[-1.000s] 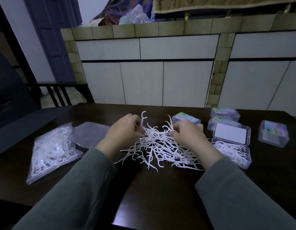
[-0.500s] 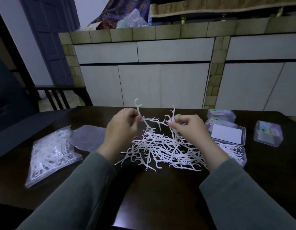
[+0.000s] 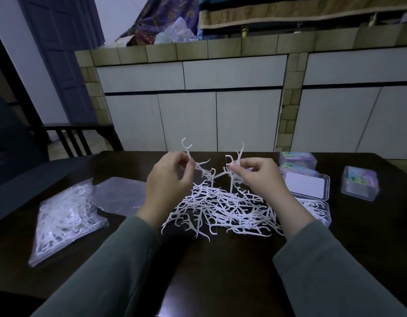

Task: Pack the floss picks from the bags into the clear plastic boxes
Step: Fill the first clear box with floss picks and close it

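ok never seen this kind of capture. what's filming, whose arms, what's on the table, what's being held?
No robot here: a person wears one wide-angle camera on the head, looking forward and down, so the two sleeved arms are their own. The left hand pinches a white floss pick raised above the table; the right hand pinches a few more picks. Some of the lifted picks look tangled together. Below them lies a loose pile of picks on the dark table. On the left sit a full bag of picks and a flat, seemingly empty bag. On the right is an open clear box partly filled with picks, its lid laid back, plus closed boxes beyond.
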Action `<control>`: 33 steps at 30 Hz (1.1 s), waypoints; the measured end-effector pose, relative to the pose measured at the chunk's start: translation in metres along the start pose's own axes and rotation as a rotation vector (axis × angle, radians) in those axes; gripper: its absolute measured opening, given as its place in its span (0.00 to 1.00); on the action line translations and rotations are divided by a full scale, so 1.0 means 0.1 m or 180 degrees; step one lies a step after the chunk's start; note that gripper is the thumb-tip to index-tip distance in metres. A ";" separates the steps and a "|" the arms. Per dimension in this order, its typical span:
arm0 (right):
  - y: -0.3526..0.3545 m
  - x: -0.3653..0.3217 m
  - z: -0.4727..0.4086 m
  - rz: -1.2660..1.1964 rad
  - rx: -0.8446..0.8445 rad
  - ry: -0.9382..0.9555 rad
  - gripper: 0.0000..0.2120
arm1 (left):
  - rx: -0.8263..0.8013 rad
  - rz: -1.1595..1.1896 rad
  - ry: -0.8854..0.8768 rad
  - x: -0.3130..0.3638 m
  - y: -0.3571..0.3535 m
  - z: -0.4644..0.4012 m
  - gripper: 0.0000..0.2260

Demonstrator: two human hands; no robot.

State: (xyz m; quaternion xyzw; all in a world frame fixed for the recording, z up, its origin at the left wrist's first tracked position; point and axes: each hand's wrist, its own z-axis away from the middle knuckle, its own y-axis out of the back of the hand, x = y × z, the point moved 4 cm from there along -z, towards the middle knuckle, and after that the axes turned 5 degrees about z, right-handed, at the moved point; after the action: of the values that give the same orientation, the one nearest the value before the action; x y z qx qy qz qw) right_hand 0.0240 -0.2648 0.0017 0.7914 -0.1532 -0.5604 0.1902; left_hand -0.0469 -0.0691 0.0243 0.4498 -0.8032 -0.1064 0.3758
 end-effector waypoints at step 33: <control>1.12 0.76 0.52 -0.1419 0.0586 -0.0793 0.16 | 0.0008 0.1933 0.0630 0.96 -1.21 0.14 0.04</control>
State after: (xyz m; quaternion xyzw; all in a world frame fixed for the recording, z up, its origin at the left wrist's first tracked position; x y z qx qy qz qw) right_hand -0.0039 -0.4049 -0.0243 0.7445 -0.0478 -0.6652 -0.0309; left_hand -0.0089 -0.2177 0.0018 0.1981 -0.8605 0.0559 0.4661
